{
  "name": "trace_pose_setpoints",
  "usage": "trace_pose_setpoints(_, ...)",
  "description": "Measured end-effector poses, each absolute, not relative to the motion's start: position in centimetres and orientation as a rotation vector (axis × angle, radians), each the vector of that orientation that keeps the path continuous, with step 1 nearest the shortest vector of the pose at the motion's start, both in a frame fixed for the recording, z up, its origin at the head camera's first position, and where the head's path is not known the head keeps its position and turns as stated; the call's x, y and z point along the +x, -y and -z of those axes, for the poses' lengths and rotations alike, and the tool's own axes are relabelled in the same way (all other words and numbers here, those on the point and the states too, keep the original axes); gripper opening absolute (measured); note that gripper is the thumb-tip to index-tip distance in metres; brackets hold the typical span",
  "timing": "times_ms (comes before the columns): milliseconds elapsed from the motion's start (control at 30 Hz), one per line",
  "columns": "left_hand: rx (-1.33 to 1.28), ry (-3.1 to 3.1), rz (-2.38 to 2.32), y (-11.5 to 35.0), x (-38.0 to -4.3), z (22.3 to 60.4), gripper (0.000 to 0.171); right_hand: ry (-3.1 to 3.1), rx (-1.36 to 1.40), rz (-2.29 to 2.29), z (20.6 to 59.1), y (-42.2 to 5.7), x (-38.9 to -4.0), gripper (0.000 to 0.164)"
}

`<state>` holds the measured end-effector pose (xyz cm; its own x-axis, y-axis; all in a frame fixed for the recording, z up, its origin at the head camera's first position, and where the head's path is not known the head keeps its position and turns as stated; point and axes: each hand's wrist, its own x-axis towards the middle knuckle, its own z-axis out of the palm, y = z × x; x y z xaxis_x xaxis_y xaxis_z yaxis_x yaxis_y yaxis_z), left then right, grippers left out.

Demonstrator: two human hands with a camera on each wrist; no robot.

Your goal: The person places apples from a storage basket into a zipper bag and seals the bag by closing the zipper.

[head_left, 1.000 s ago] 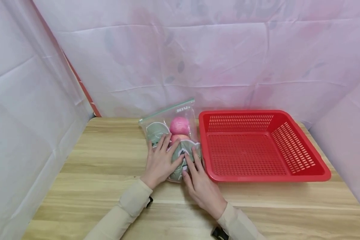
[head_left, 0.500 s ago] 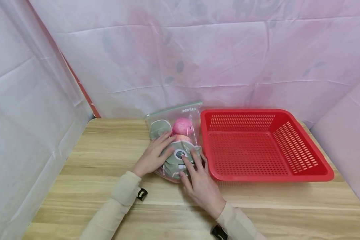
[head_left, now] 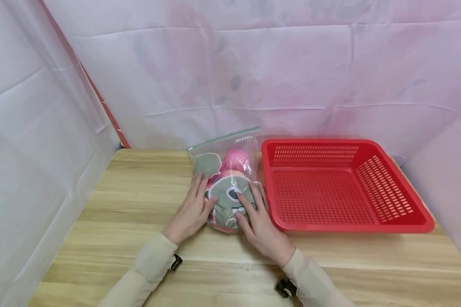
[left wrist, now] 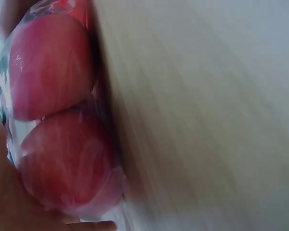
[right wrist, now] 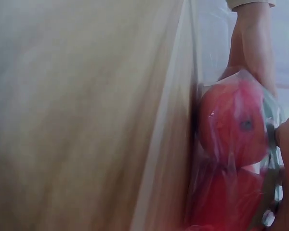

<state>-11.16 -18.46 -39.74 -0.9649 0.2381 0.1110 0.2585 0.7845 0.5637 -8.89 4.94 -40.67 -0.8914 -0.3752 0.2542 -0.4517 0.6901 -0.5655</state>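
Observation:
A clear zip bag [head_left: 228, 200] with a green zip strip and a grey-green cartoon print lies on the table with pink-red apples inside. One apple [head_left: 236, 159] shows through its upper part. My left hand [head_left: 188, 215] rests along the bag's left side, thumb on the print. On the lower right of the print lie the spread fingers of my right hand [head_left: 268, 232]. Close up in the left wrist view, two apples [left wrist: 53, 67] press against the plastic. Through the bag's near end, the right wrist view shows an apple [right wrist: 233, 122] with a dark hollow.
A red plastic basket [head_left: 353, 227] with slotted walls stands just right of the bag, its near rim close to my right hand. Pale printed cloth [head_left: 284, 76] hangs behind the wooden table [head_left: 138, 204] and along both sides.
My left hand has slid from the bag's top to its left side, uncovering more of the print. The bag has shifted slightly right, nearer the basket. My right hand stays on it.

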Motion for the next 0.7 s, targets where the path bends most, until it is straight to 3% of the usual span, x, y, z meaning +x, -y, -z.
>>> trace_pose_setpoints(333,-0.126,2.935,1.220,18.4,-10.3,38.6,0.088,2.770,0.703,-1.000,40.8,-5.0,-9.2,0.053)
trace_pose_setpoints(700,-0.236,2.875,1.210,20.1,-7.4,37.5,0.089,2.807,0.623,-0.952,40.4,-4.8,-8.7,0.050)
